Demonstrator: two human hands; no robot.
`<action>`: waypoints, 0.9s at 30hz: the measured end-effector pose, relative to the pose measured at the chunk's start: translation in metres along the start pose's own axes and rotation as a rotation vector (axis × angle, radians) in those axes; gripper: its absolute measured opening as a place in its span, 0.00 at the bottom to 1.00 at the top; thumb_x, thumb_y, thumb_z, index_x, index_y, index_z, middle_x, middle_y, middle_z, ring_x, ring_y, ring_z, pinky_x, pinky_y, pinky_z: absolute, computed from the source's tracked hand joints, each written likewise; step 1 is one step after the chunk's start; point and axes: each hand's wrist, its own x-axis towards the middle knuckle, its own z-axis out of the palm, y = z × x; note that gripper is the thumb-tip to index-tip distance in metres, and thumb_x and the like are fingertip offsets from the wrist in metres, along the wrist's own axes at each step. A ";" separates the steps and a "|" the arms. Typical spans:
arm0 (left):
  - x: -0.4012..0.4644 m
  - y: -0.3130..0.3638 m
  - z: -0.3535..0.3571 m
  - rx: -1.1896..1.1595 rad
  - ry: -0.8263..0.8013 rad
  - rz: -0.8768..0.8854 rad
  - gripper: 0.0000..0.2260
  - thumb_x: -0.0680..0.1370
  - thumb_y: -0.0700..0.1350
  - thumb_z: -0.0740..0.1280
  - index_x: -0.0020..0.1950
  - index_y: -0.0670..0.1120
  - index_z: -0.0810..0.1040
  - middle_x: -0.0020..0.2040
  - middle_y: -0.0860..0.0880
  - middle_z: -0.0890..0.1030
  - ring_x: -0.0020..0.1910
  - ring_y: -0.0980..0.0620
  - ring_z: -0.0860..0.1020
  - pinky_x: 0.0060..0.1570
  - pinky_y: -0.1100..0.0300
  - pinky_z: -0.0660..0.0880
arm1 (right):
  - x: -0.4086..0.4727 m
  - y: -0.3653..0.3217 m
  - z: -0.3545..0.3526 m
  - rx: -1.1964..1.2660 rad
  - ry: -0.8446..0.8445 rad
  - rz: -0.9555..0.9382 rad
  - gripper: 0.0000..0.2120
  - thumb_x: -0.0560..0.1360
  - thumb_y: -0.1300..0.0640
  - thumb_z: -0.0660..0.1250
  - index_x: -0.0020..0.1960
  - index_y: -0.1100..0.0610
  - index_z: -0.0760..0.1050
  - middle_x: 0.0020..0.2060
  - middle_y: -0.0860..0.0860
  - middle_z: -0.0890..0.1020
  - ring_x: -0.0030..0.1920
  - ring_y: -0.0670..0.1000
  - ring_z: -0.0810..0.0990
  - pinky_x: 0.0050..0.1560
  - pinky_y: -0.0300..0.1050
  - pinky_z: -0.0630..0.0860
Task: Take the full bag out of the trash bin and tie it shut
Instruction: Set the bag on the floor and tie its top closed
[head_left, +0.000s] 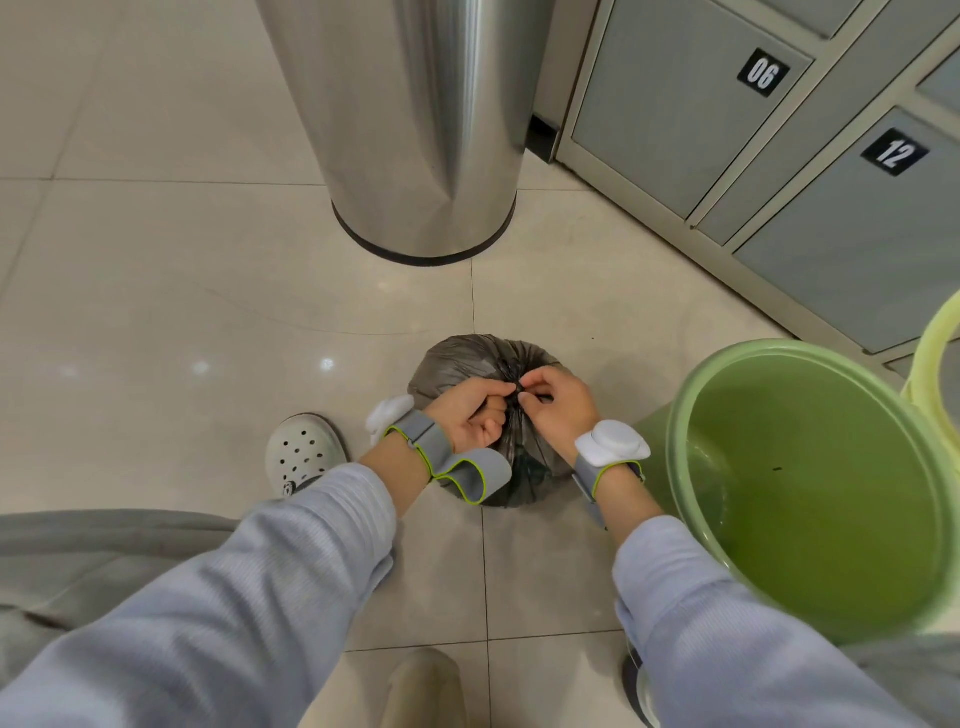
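Both hands, left hand (470, 415) and right hand (558, 410), are pinching the gathered neck of the grey trash bag (467, 364) sitting on the tiled floor (208, 312) beside the green bin (675, 441).

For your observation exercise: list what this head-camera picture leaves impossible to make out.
- Knot on the grey bag: left hand and right hand cover its neck.
- Bag contents: opaque plastic.
- Green bin: cut off by the right edge.
- Steel cylinder: top beyond the upper edge.

Both arms reach down and forward, wrists strapped with bands. The left hand (470, 413) and right hand (558, 410) meet fingertip to fingertip, fingers pinched closed.
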 end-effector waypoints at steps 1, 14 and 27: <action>0.000 -0.001 0.000 -0.034 -0.014 -0.005 0.18 0.81 0.43 0.56 0.30 0.50 0.59 0.13 0.52 0.59 0.11 0.57 0.56 0.14 0.71 0.55 | 0.000 0.001 0.000 0.010 -0.001 0.000 0.07 0.71 0.67 0.66 0.49 0.62 0.78 0.43 0.57 0.82 0.43 0.51 0.78 0.45 0.34 0.74; 0.000 -0.017 -0.001 -0.163 -0.147 0.043 0.16 0.82 0.46 0.54 0.34 0.51 0.67 0.15 0.52 0.61 0.12 0.58 0.58 0.14 0.72 0.57 | -0.006 -0.003 -0.007 -0.059 0.061 -0.019 0.08 0.73 0.63 0.66 0.49 0.65 0.80 0.46 0.61 0.84 0.47 0.60 0.81 0.54 0.52 0.77; -0.006 -0.021 0.001 -0.080 -0.049 0.164 0.08 0.81 0.42 0.58 0.48 0.51 0.76 0.18 0.54 0.66 0.14 0.60 0.59 0.14 0.72 0.57 | -0.002 -0.004 -0.011 -0.267 0.073 -0.036 0.07 0.74 0.62 0.63 0.43 0.63 0.79 0.41 0.60 0.83 0.43 0.58 0.79 0.44 0.41 0.69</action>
